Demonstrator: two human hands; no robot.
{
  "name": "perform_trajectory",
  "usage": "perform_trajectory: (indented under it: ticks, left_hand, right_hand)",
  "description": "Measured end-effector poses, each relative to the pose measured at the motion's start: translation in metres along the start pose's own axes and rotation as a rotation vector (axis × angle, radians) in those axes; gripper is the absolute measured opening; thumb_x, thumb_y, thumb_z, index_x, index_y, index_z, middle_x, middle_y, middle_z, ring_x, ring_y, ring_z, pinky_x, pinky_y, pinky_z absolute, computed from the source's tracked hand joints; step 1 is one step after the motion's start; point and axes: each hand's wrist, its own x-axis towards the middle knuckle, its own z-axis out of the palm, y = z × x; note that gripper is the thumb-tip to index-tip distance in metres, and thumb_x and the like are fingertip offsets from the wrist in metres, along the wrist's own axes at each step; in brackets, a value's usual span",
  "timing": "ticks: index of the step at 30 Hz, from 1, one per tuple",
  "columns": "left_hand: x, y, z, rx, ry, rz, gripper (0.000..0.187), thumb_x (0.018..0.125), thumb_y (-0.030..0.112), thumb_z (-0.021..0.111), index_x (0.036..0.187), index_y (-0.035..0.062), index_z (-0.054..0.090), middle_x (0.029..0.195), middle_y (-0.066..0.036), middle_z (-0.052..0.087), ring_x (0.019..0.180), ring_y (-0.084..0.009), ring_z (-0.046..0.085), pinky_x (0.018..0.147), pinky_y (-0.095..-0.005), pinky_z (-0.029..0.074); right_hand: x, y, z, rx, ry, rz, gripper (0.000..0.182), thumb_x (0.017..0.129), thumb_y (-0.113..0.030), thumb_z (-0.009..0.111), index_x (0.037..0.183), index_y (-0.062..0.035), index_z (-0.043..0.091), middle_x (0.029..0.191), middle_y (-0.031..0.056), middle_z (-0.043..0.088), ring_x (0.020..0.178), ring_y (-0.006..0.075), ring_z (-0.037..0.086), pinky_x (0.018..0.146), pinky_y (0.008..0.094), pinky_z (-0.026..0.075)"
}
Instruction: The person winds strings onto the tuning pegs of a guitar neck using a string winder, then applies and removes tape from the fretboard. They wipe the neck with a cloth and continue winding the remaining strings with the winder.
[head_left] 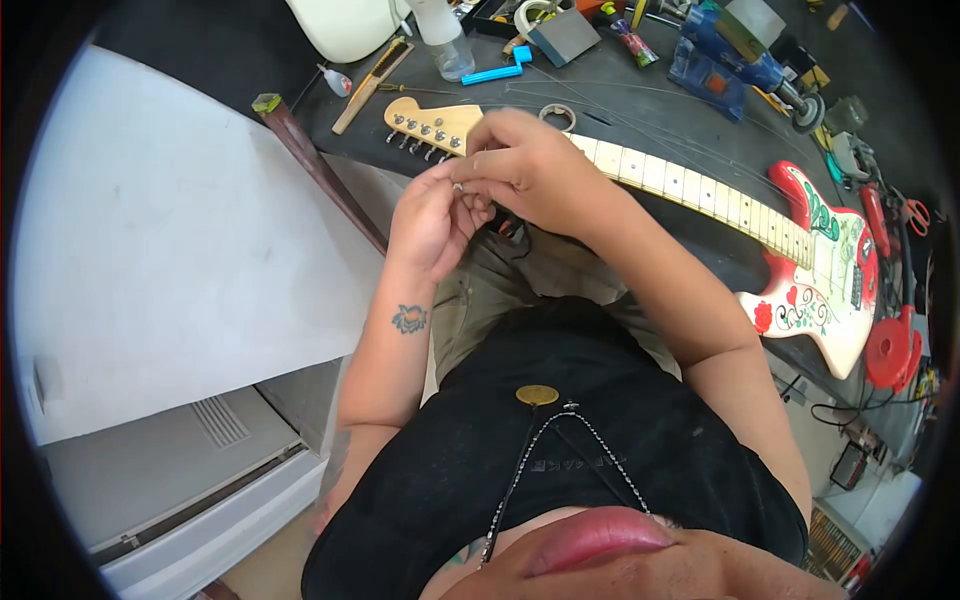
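An electric guitar (700,190) lies across the dark worktop, its cream and red body painted with flowers and scrolls. Its wooden headstock (432,122) points left, with several metal tuning pegs along the near edge. My left hand (432,222) is in front of the headstock, fingers curled. Against it, my right hand (530,168) is closed in a pinch, hiding part of the neck near the nut. A small silvery bit (458,187) shows where the fingertips meet; its kind is too small to make out.
Behind the guitar are a clear spray bottle (452,60), a blue string winder (498,68), a brush (380,75), a tape roll (557,117) and loose thin wires. A bench grinder (740,60) stands at the back right. A white panel (190,250) fills the left.
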Motion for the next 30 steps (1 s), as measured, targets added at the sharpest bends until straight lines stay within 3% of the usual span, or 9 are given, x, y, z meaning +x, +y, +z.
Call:
perform_trajectory:
  ticks: [3, 6, 10, 13, 17, 18, 21, 25, 30]
  left_hand:
    - [-0.009, 0.002, 0.014, -0.011, 0.112, -0.047, 0.032, 0.104, 0.001, 0.044, 0.127, -0.0082, 0.065, 0.100, -0.008, 0.069, 0.090, -0.0163, 0.065, 0.082, -0.0363, 0.057]
    - [-0.017, 0.000, 0.002, -0.130, -0.008, -0.064, 0.033, 0.105, 0.002, 0.049, 0.131, -0.0111, 0.064, 0.102, -0.010, 0.071, 0.094, -0.0179, 0.069, 0.087, -0.0361, 0.059]
    - [-0.024, -0.002, 0.002, -0.070, 0.009, -0.114, 0.033, 0.105, 0.002, 0.058, 0.134, -0.0125, 0.064, 0.106, -0.012, 0.074, 0.093, -0.0188, 0.071, 0.088, -0.0341, 0.060]
    - [-0.029, 0.004, 0.011, 0.068, 0.185, -0.048, 0.034, 0.102, -0.003, 0.063, 0.134, -0.0134, 0.064, 0.114, -0.017, 0.076, 0.100, -0.0232, 0.075, 0.092, -0.0363, 0.063]
    - [-0.035, 0.006, -0.002, 0.061, 0.011, -0.187, 0.026, 0.102, 0.003, 0.065, 0.124, -0.0114, 0.070, 0.115, -0.019, 0.076, 0.103, -0.0261, 0.076, 0.094, -0.0373, 0.063]
    - [-0.037, 0.003, 0.002, 0.089, 0.013, -0.189, 0.019, 0.103, 0.007, 0.066, 0.115, -0.0067, 0.074, 0.110, -0.016, 0.077, 0.098, -0.0241, 0.077, 0.090, -0.0353, 0.064]
    - [-0.038, -0.008, -0.007, -0.018, -0.052, -0.285, 0.011, 0.103, 0.006, 0.068, 0.107, -0.0006, 0.075, 0.102, -0.011, 0.078, 0.091, -0.0207, 0.077, 0.083, -0.0332, 0.065]
    - [-0.041, -0.024, -0.002, -0.068, -0.020, -0.335, 0.006, 0.102, 0.005, 0.070, 0.105, 0.0034, 0.074, 0.096, -0.007, 0.078, 0.085, -0.0181, 0.077, 0.078, -0.0323, 0.065]
    - [-0.045, -0.037, 0.006, -0.133, -0.093, -0.349, 0.011, 0.099, 0.002, 0.073, 0.110, 0.0035, 0.073, 0.109, -0.010, 0.077, 0.096, -0.0196, 0.076, 0.084, -0.0309, 0.064]
  right_hand:
    - [-0.011, -0.005, 0.002, -0.013, 0.025, 0.085, 0.024, 0.080, -0.005, 0.085, 0.104, -0.0074, 0.082, 0.096, 0.0087, 0.068, 0.093, 0.0289, 0.068, 0.078, 0.0397, 0.055]
    - [-0.022, -0.013, 0.004, -0.029, 0.092, 0.105, 0.022, 0.080, -0.005, 0.085, 0.102, -0.0070, 0.081, 0.097, 0.0087, 0.068, 0.090, 0.0288, 0.068, 0.076, 0.0396, 0.055]
    - [-0.038, -0.019, 0.013, -0.099, 0.158, 0.054, 0.023, 0.080, 0.000, 0.082, 0.102, -0.0057, 0.079, 0.099, 0.0090, 0.071, 0.090, 0.0288, 0.069, 0.078, 0.0387, 0.058]
    - [-0.049, -0.033, 0.013, -0.149, 0.177, 0.030, 0.024, 0.079, 0.001, 0.081, 0.102, -0.0030, 0.077, 0.103, 0.0094, 0.072, 0.093, 0.0287, 0.070, 0.082, 0.0388, 0.060]
    - [-0.066, -0.043, 0.008, -0.053, 0.145, 0.030, 0.024, 0.078, 0.000, 0.082, 0.101, -0.0030, 0.077, 0.107, 0.0099, 0.071, 0.096, 0.0286, 0.070, 0.082, 0.0392, 0.059]
    - [-0.071, -0.043, 0.006, -0.046, 0.108, 0.043, 0.024, 0.078, -0.001, 0.082, 0.101, -0.0031, 0.076, 0.108, 0.0100, 0.070, 0.096, 0.0285, 0.070, 0.082, 0.0393, 0.059]
    - [-0.077, -0.048, -0.002, -0.032, 0.087, 0.062, 0.025, 0.079, -0.003, 0.084, 0.102, -0.0037, 0.075, 0.111, 0.0099, 0.069, 0.096, 0.0281, 0.069, 0.081, 0.0393, 0.058]
    - [-0.090, -0.056, -0.003, 0.016, 0.139, 0.139, 0.026, 0.081, -0.006, 0.085, 0.105, -0.0060, 0.075, 0.112, 0.0097, 0.068, 0.093, 0.0270, 0.069, 0.079, 0.0385, 0.057]
    - [-0.102, -0.058, -0.012, 0.042, 0.149, 0.174, 0.029, 0.083, -0.006, 0.086, 0.110, -0.0084, 0.077, 0.105, 0.0087, 0.069, 0.090, 0.0268, 0.069, 0.076, 0.0371, 0.057]
